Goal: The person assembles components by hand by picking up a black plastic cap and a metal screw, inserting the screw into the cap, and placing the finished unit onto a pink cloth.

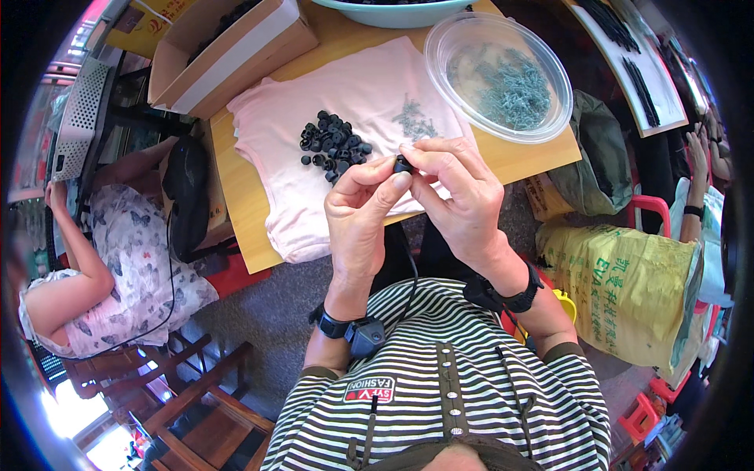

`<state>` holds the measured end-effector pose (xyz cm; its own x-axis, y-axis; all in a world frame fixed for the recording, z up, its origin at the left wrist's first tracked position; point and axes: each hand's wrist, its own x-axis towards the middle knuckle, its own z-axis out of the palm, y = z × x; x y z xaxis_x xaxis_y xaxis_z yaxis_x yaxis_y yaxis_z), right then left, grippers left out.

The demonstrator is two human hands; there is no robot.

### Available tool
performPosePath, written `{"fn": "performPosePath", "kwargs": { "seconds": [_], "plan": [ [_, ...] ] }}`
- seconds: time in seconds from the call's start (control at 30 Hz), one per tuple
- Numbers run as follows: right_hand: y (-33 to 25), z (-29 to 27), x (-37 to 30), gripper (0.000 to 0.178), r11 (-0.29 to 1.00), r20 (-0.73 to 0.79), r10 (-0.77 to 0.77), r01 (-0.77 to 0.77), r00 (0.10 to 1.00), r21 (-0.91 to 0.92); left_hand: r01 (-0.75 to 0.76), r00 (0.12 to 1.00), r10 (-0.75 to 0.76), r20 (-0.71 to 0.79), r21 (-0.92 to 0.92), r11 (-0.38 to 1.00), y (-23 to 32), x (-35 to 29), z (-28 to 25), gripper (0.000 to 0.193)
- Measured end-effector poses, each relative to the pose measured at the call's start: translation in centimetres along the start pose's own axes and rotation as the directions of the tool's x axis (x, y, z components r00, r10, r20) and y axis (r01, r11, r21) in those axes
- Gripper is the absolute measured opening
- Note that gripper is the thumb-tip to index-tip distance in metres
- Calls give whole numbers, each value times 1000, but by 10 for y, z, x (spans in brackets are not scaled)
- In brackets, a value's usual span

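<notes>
My left hand (360,216) and my right hand (459,196) meet above the near table edge, fingertips pinched together on one small black round part (403,165). Beyond the hands a pile of the same black round parts (334,146) lies on a pink cloth (369,94) spread over the wooden table (236,184). A few small grey metal pieces (415,122) lie loose on the cloth beside the pile. A clear plastic bowl (498,74) with several grey metal pieces stands at the table's right.
A cardboard box (228,51) sits at the table's back left, a teal basin (397,9) at the back. A seated person in a patterned dress (126,259) is at left. Yellow-green sack (620,286) at right, wooden chair (188,392) lower left.
</notes>
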<state>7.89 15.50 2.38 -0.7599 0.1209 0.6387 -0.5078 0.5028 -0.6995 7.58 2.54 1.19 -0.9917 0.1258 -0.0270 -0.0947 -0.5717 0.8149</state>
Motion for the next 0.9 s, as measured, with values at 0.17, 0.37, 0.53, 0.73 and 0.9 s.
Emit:
{"fn": "performPosePath", "kwargs": {
  "seconds": [0.17,0.37,0.53,0.73,0.9],
  "plan": [
    [1,3,3,25,998,-21,-48,47,999,-51,0,998,-5,-57,-95,995,-5,0,2,16],
    [3,-5,27,18,995,238,103,-100,966,-25,-41,996,40,-76,-15,999,-1,8,-6,18],
    [33,-13,109,18,983,254,47,0,966,-183,-143,942,277,-189,521,842,30,21,-44,21],
    [66,0,198,33,948,122,59,-17,991,-319,-48,927,353,-125,895,443,41,31,-89,15],
    [55,14,191,28,966,54,28,-13,998,-260,-37,947,308,-88,925,379,37,36,-85,17]
  ]
}}
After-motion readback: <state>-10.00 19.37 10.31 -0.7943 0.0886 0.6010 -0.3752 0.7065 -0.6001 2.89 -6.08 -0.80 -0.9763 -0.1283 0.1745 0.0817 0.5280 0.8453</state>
